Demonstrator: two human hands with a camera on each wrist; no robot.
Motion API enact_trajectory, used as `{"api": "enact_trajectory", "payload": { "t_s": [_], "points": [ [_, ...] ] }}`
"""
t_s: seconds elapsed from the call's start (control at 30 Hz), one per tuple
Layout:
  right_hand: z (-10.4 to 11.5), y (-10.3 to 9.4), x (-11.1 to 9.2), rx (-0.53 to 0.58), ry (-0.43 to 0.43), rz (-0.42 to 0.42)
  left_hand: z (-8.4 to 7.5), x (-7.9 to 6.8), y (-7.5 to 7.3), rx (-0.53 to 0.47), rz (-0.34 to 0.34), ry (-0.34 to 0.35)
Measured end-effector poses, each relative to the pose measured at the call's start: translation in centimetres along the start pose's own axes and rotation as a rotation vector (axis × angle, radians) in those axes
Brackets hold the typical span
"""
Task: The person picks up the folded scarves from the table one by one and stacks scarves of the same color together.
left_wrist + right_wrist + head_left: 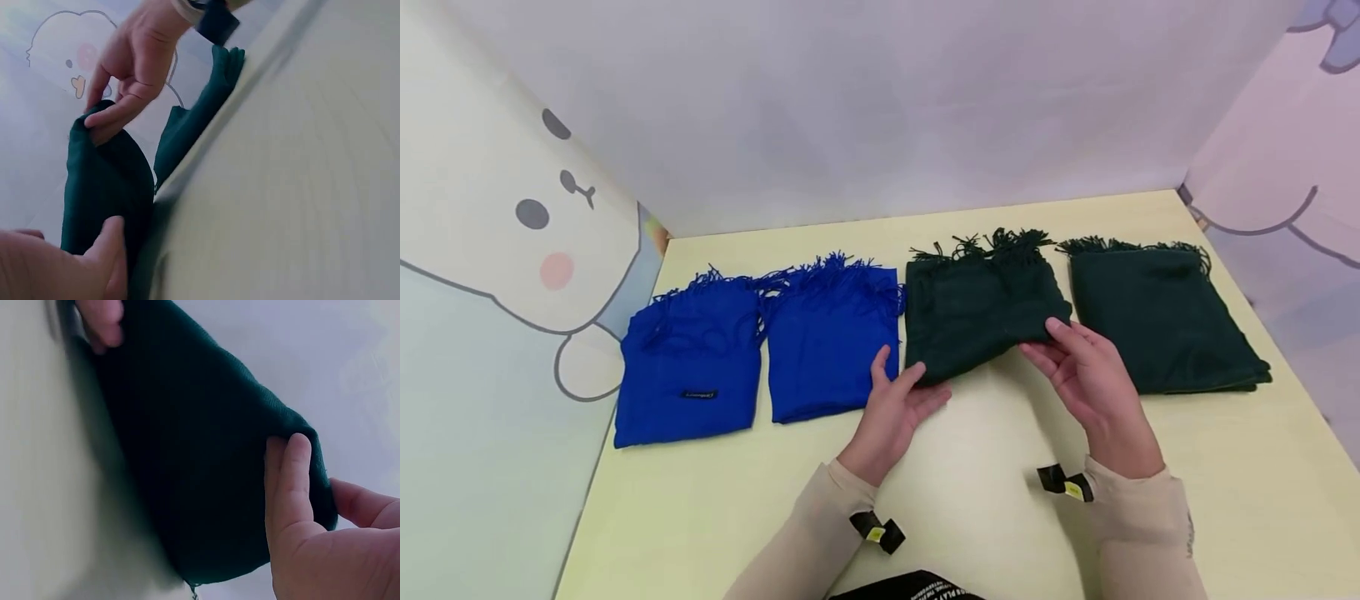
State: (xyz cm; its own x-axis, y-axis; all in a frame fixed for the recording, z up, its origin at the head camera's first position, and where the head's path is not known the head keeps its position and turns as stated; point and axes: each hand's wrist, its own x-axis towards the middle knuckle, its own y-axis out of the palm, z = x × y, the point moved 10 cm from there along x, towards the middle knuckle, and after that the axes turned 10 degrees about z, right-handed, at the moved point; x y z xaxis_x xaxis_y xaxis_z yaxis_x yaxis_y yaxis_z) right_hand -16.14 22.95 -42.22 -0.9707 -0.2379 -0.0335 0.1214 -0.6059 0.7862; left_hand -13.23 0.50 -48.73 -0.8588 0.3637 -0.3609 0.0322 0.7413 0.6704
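A folded dark green scarf [981, 312] with a fringe along its far edge lies in front of me, its near edge raised off the table. My right hand [1093, 379] pinches the right near corner, thumb on top and fingers underneath. At the left near corner, my left hand [895, 417] holds the edge between thumb and fingers. In the right wrist view the cloth [187, 444] hangs as a slanting sheet between both hands. The left wrist view shows the raised fold [103, 181] bending under the right hand [137, 69].
Two folded blue scarves [692, 375] [831, 350] lie to the left, fringes toward the wall. Another folded dark green scarf [1165, 321] lies to the right. The pale yellow table [985, 500] meets a white wall [880, 108] at the back, and cartoon-printed panels flank both sides.
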Motion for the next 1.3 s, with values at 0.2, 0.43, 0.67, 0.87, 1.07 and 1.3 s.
{"api": "enact_trajectory", "payload": {
  "t_s": [0.2, 0.43, 0.67, 0.87, 1.07, 1.3],
  "points": [
    [-0.2, -1.6, -1.4, -0.064, 0.042, -0.023, -0.2, 1.5, -0.1, -0.041, -0.064, -0.006],
    [-0.1, -4.2, -3.1, -0.454, 0.166, -0.155, -0.2, 1.9, 0.1, -0.014, -0.065, -0.033],
    [1.2, -6.1, -4.5, -1.091, 0.341, -0.341, 0.4, 1.4, 0.2, -0.033, -0.036, -0.076],
    [1.0, -5.7, -4.9, -1.192, 0.385, -0.327, 0.9, 0.6, 0.3, -0.049, 0.004, -0.093],
    [0.9, -5.2, -5.3, -1.244, 0.422, -0.301, 1.1, -0.2, 0.2, -0.051, 0.035, -0.11],
    [0.9, -5.1, -5.8, -1.298, 0.449, -0.275, 1.5, -1.1, 0.3, -0.176, 0.073, -0.145]
  ]
}}
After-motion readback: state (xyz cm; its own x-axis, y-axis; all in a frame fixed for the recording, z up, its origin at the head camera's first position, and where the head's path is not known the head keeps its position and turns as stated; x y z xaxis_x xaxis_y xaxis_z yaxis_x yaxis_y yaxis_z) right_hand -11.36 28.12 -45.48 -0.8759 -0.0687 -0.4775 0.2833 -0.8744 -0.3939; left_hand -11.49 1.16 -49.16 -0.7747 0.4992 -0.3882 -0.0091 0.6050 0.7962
